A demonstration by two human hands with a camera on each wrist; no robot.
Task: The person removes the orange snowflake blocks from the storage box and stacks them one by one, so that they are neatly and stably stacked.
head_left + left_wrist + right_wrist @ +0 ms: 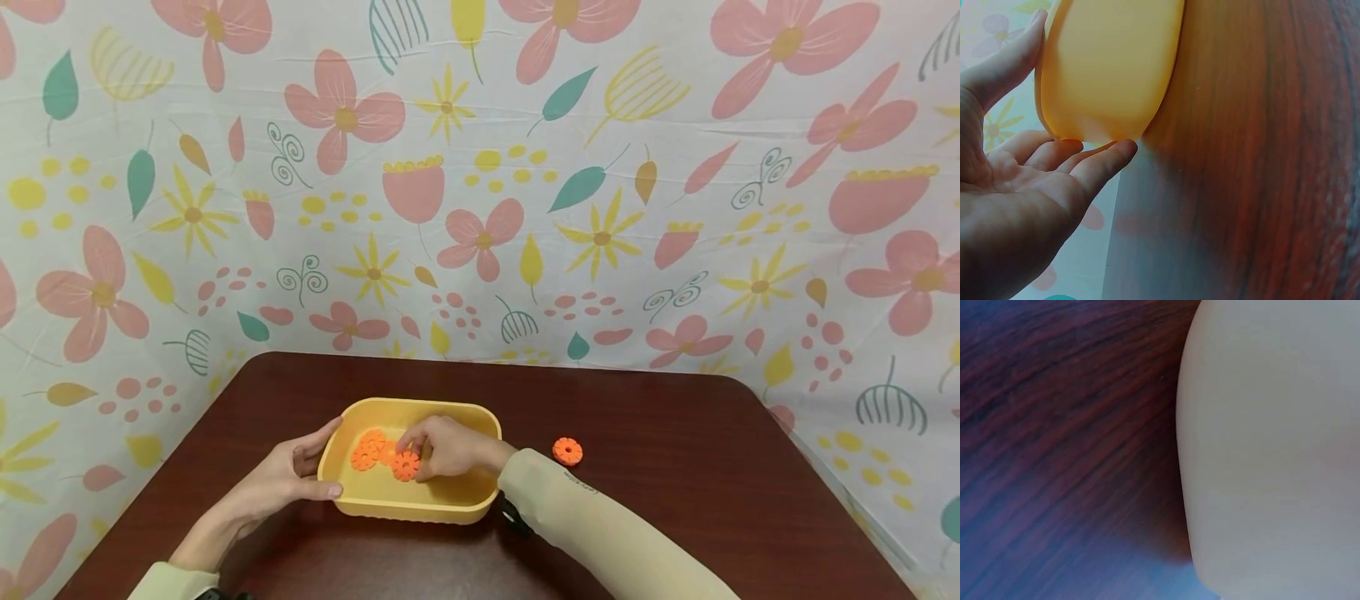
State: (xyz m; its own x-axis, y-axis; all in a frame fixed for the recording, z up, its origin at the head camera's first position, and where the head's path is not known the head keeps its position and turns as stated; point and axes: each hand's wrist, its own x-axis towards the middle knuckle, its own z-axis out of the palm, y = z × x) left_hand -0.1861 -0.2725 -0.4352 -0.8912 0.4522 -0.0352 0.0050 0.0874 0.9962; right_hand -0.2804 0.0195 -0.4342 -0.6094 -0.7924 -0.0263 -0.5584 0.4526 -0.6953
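Note:
A yellow plastic tub (416, 510) stands on the dark wooden table. My left hand (281, 473) holds its left end, with the thumb at the near corner and the other fingers along the end wall. In the left wrist view, the left hand (1029, 181) spreads along the wall of the tub (1113, 69). My right hand (450, 446) reaches inside and pinches an orange notched disc (406, 466) between thumb and fingers. Several similar orange discs (367, 454) lie overlapping in the tub's left part. The right wrist view is largely filled by the tub's pale outer wall (1272, 450).
More orange discs (567, 452), seemingly stacked, lie on the table right of the tub, beyond my right sleeve (592, 517). The brown tabletop (660, 467) ends at a floral cloth (480, 208) hanging behind it.

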